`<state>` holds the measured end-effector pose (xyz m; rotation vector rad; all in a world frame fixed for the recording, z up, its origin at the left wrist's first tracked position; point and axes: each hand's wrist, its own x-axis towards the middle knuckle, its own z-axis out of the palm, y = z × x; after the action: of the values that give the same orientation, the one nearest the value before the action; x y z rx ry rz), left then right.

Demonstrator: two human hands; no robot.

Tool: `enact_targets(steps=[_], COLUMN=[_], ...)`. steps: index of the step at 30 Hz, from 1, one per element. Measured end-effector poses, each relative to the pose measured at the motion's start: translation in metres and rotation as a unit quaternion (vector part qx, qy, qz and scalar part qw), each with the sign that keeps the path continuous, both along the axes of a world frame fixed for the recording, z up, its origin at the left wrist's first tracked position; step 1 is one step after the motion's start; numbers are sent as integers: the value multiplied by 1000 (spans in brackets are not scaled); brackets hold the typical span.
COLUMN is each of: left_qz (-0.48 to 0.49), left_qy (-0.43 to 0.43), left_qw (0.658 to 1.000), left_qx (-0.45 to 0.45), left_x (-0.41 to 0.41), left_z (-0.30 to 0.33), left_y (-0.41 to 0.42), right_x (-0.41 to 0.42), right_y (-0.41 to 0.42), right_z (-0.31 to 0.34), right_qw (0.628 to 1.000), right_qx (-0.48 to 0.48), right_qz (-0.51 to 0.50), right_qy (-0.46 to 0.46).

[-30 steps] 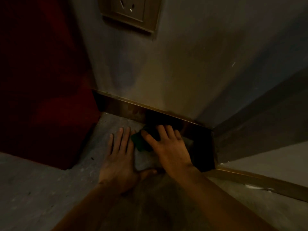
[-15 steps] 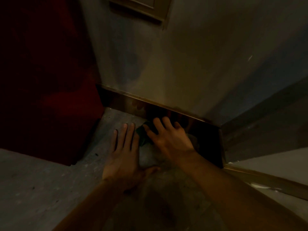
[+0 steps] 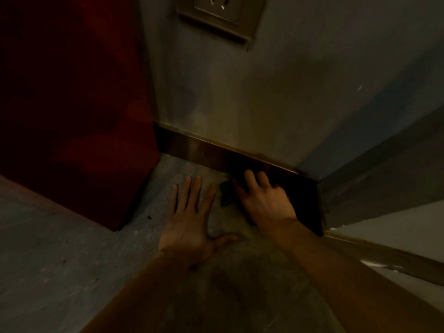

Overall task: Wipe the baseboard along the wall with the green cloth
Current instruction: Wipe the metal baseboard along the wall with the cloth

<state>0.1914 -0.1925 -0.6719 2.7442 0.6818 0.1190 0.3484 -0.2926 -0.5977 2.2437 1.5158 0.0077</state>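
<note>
The scene is dim. A glossy dark baseboard (image 3: pixel 192 146) runs along the foot of the grey wall and turns at an outer corner on the right. My right hand (image 3: pixel 262 200) presses the green cloth (image 3: pixel 225 192) against the baseboard near that corner; only a dark edge of the cloth shows left of my fingers. My left hand (image 3: pixel 192 215) lies flat on the concrete floor, fingers spread, just left of the cloth and holding nothing.
A dark red panel (image 3: pixel 72 104) stands at the left and meets the baseboard's left end. A wall socket (image 3: pixel 221 13) sits high on the wall. More baseboard (image 3: pixel 384 255) continues at the lower right past the corner. Rough concrete floor (image 3: pixel 60 272) lies below.
My right hand has slid the cloth along the baseboard to the right, toward the corner. My left hand has stayed flat on the floor.
</note>
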Motion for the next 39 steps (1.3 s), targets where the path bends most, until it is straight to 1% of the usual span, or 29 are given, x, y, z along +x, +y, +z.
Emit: enact_targets(steps=[7,9,12,14,16,18,19,22,27,30,33,35,39], left_qz=[3,1,-2,3,7,7,6,-4,-1,4,7,8,8], left_qy=[7,9,12,10,7,4,4,4,7,2,0,4,1], left_qw=[1000,1000,1000,1000,1000,1000,1000,1000,1000,1000,1000,1000,1000], left_qx=[-1,-1,-2,-2,-3,0,1,13,25,19,11,12,5], left_x=[0,0,0,1,2,1,1,0,1,1,1,1,1], left_z=[0,1,2,2,3,3,3,2,0,-1,-2,-2,0], left_y=[1,1,2,1,-1,-1,-1,-1,-1,-1,0,0,-1], right_x=[2,1,-2,-7,-13,-22,-27,-31,-12,-2,7,12,13], right_y=[-17,-20,-23,-22,-13,0,6,21,18,7,-1,-5,-20], right_z=[13,17,29,39,46,46,44,35,9,7,2,1,11], right_qw=[995,993,993,994,996,997,997,996,997,998,999,999,997], right_qx=[-69,-75,-54,-21,27,73,79,72,26,-7,-44,-51,-69], right_qz=[-70,-90,-107,-102,-78,-27,-8,36,62,44,25,6,-45], right_qy=[-9,-13,-20,-21,-19,-17,-18,-42,-43,-35,-1,17,11])
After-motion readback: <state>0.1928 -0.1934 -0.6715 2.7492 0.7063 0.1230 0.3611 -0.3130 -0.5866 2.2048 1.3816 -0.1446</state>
